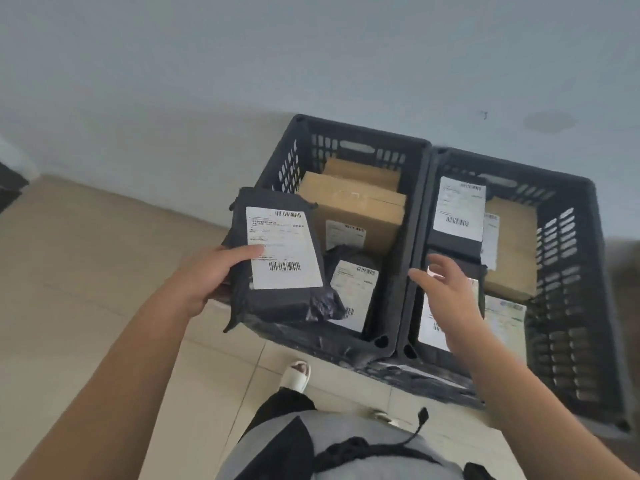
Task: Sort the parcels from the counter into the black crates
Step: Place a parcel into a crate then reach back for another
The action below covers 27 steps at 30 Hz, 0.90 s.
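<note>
1. Parcel in hand: a flat rectangular packet in dark grey plastic mailer film with a white printed shipping label [282,258]. I see it held up over the near left corner of the left black slatted plastic crate [412,188], not yet inside it.
2. My left hand [207,278] grips the packet by its left edge, thumb lying across the label face and the other fingers curled beneath, out of view.
3. My right hand [446,299] hangs above the right black slatted plastic crate [568,258] with fingers spread and relaxed, holding nothing.
4. Handling, as I judge it: one hand carries the packet level without sag, so it is probably light and its contents fairly stiff. The film looks glossy and wrinkled at the lower right corner, so it may slide in a loose pinch.
5. Best hold, I think, is the one I have, thumb over and fingers under a long edge; the loose crumpled corner is a poor place to grasp.
6. Inside the left crate lie brown cardboard boxes [353,206] and a small dark labelled mailer [353,282]; the right crate holds a dark labelled mailer [457,209] and a brown cardboard box [512,251].
7. Both crates stand side by side, touching, on the beige tiled floor [86,289].
</note>
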### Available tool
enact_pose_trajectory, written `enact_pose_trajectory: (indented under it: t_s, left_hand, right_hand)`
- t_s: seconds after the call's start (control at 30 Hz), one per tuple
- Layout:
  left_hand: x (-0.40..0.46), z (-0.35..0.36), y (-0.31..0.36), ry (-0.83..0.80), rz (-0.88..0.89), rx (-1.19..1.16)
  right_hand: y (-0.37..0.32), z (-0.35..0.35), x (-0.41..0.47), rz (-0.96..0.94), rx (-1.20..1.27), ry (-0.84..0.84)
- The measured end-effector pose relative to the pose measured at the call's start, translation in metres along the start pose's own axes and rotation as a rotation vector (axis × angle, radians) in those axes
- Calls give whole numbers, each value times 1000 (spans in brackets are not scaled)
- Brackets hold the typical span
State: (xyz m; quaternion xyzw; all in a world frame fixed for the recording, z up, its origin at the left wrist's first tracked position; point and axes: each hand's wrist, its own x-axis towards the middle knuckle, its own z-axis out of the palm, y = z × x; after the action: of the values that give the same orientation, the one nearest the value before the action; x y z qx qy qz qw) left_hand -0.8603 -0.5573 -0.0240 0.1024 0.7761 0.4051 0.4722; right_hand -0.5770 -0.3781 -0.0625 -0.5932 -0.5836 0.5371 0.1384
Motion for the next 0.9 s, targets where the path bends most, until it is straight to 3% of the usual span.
enact_pose_trajectory:
  t_s: [0.17, 0.33, 0.63, 0.9]
  left_hand:
    - [66, 0, 12, -242, -70, 198]
    - [114, 27, 4, -484, -189, 262]
    - [156, 89, -29, -654, -334, 141]
    - [165, 126, -58, -576, -267, 134]
  right_hand:
    - [9, 69, 15, 17, -440, 162]
    - [23, 97, 19, 32, -643, 340]
    - [24, 99, 21, 25, -455, 476]
    - [24, 99, 25, 24, -488, 458]
